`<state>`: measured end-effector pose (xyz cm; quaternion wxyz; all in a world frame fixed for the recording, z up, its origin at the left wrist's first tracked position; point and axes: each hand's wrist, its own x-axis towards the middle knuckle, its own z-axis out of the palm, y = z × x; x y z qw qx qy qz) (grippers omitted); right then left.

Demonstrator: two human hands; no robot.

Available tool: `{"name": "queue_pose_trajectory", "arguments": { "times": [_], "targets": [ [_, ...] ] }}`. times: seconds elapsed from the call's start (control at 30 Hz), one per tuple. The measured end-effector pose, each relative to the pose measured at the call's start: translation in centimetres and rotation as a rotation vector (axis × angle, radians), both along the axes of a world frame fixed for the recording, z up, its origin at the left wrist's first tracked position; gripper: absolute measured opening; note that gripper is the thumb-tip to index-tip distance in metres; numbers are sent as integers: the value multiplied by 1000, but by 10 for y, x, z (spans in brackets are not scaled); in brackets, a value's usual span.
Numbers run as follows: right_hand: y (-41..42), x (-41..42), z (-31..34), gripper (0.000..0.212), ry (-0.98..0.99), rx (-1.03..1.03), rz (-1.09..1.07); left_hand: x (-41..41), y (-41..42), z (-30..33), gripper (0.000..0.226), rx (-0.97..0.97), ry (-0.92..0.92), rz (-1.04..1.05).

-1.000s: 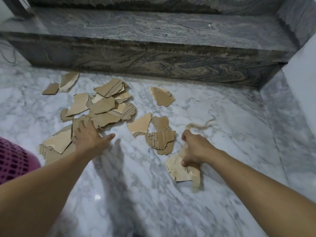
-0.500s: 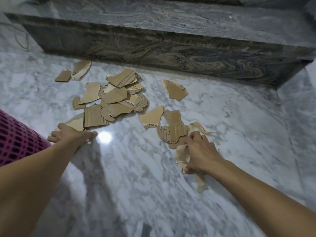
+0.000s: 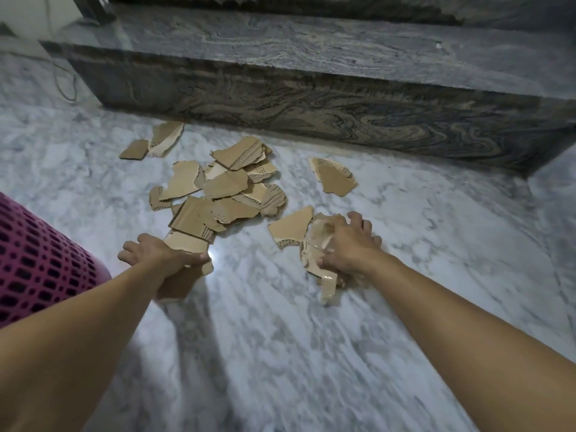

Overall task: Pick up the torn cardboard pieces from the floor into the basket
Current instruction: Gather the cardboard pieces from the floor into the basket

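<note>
While gathering: left hand clamped on cardboard slab, right hand clutching crumpled scraps, centre frame — best lifted flat toward pink basket, left edge; remaining pile above centre.

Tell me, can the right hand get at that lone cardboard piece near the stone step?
Probably yes: the lone piece lies flat on bare floor just beyond the right hand, with nothing between them, though that hand already grips cardboard scraps.

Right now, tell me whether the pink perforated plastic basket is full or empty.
Cannot tell. Only the pink perforated plastic basket's outer wall shows at the left edge; its inside is out of view.
</note>
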<state>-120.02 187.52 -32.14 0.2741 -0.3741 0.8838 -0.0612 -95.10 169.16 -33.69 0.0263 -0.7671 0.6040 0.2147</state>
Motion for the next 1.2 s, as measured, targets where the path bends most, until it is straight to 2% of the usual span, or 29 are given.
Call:
{"name": "queue_pose_trajectory", "arguments": {
  "times": [0.13,0.27,0.33,0.43,0.57,0.63,0.77,0.87,1.03,1.2],
  "targets": [
    [-12,10,-3,97,-56,8,-137,-6,-2,-1,122,39,-23,-71],
    [-19,13,-1,92,-102,-9,-185,-8,-1,3,111,132,57,-104],
    [-20,13,0,92,-129,2,-207,-11,1,7,99,176,155,-99],
    [-19,15,4,93,-148,16,-229,-21,9,11,65,236,364,-47],
    [-18,17,10,93,-166,-30,-195,-31,18,13,63,355,523,8],
    [-17,20,13,95,-196,-53,-172,-35,25,15,57,324,606,82],
    [-14,24,15,82,-260,-121,-132,-44,36,16,25,250,625,157],
    [-13,22,19,72,-316,-195,-99,-49,39,21,20,235,618,162],
    [-28,8,47,72,-317,-231,-40,-49,34,46,13,107,628,129],
    [-73,-4,110,82,-301,-263,73,-38,15,108,16,6,711,81]
  ]
}}
